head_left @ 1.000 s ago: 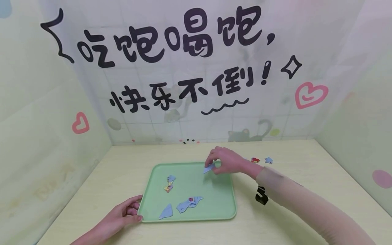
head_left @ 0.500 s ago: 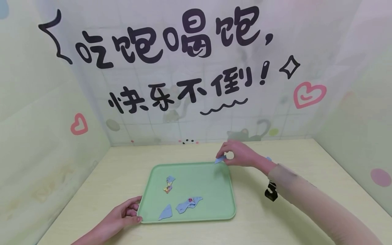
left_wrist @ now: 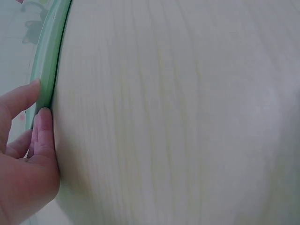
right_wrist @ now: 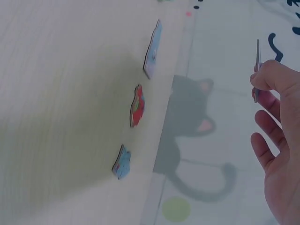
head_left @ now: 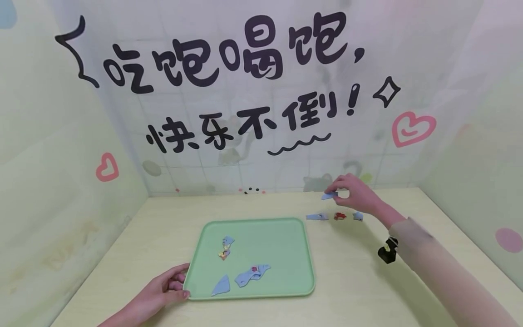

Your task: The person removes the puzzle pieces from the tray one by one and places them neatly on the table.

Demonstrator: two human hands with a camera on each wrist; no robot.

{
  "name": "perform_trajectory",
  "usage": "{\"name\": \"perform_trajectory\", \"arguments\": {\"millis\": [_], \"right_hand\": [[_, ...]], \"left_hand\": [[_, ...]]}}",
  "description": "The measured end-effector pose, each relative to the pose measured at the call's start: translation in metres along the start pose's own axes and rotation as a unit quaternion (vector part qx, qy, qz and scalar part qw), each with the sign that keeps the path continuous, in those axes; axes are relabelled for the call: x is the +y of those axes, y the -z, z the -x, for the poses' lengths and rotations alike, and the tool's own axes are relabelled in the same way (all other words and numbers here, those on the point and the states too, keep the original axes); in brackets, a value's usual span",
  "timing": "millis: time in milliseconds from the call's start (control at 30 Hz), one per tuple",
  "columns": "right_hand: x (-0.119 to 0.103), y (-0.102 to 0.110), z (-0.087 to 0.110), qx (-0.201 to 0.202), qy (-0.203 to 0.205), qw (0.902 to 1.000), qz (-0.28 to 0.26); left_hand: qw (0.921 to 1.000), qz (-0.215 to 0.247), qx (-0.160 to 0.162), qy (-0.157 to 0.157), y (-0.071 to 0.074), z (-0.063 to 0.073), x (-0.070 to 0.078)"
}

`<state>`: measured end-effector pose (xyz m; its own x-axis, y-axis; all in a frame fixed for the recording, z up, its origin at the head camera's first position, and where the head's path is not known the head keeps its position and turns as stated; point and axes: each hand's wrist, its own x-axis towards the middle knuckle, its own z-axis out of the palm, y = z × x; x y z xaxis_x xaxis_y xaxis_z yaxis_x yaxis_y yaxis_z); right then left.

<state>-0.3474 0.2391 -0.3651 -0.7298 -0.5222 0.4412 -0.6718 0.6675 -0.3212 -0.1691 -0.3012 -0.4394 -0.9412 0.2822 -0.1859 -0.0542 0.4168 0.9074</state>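
Note:
My right hand (head_left: pixel 356 196) pinches a thin light-blue puzzle piece (head_left: pixel 329 195) between thumb and fingertips, raised above the table's back right. In the right wrist view that held piece (right_wrist: pixel 257 70) is seen edge-on. Below this hand a row lies on the table: a long blue piece (head_left: pixel 317 217), a red one (head_left: pixel 339 216) and a small blue one (head_left: pixel 357 216). My left hand (head_left: pixel 163 288) grips the green tray (head_left: pixel 282 250) at its front left corner, thumb on the rim. On the tray lie a blue triangular piece (head_left: pixel 221 285), blue pieces with a red mark (head_left: pixel 247 276) and a blue-yellow cluster (head_left: pixel 226 247).
The pale wooden table (head_left: pixel 343 281) runs back to a printed wall sheet (head_left: pixel 229 172), with similar sheets on both sides. A black item (head_left: pixel 389 250) hangs below my right sleeve (head_left: pixel 441 263).
My right hand has carried the blue piece from above the tray's back right to the right, past the tray's edge and higher. The left hand stays on the tray.

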Motion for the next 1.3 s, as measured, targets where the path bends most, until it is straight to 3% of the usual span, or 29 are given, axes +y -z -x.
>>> {"name": "perform_trajectory", "arguments": {"millis": [233,533,967,1300], "right_hand": [[0.032,0.013,0.025,0.035,-0.022,0.9988,0.027],[0.06,0.02,0.054,0.035,-0.069,0.9961,0.043],[0.076,0.028,0.074,0.033,-0.101,0.9931,0.052],[0.087,0.026,0.082,0.036,-0.091,0.9933,0.061]], "left_hand": [[1.0,-0.001,0.002,-0.003,0.0,0.001,-0.002],[1.0,-0.001,0.006,-0.001,-0.001,0.002,0.0],[1.0,0.005,0.004,0.006,0.0,0.001,0.0],[1.0,0.006,0.005,0.003,0.0,0.001,0.001]]}}
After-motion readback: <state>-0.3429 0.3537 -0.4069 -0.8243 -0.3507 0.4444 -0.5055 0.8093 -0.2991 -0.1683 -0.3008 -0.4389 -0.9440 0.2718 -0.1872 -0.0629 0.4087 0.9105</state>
